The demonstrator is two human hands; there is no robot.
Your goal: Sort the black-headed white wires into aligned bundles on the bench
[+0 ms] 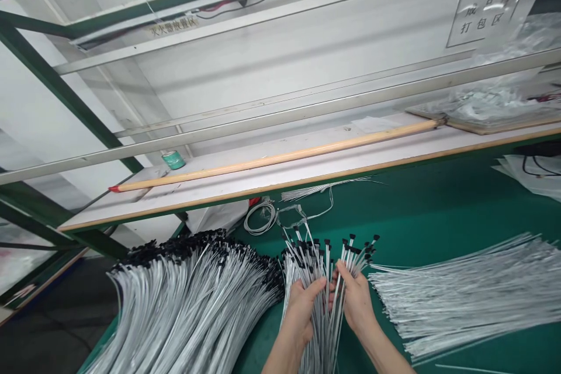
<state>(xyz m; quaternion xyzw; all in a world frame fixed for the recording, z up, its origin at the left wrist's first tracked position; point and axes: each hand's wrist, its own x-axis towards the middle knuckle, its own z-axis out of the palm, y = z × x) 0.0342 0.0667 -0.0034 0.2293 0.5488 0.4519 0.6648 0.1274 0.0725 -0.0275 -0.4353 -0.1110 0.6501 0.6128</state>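
The person has a loose bundle of thin silver-white wires (324, 298) gathered in both hands; its long axis runs roughly upright in view, pointing away from the person, with the black-tipped ends fanning out at the top toward the far shelf; the lower ends trail past the bottom edge of the view and are cut off. The left hand (302, 310) and right hand (355, 304) close around the bundle's middle from either side, the fingers (344, 272) curled firmly on the wires; the stretch inside the grip is hidden, and the black tips are too small to make out in detail.

The bundle rests over a green-topped surface (438, 204); to its left lies a large heap of black-tipped wires (184, 310), nearly touching the left hand; to its right, just beyond the right hand, lies a flat fanned layer of wires (464, 298). Beyond the bundle are a coil of grey cable (260, 217) and then a white shelf (219, 210), which carries a long wooden pole with a red tip (280, 155) and a roll of green tape (174, 159).
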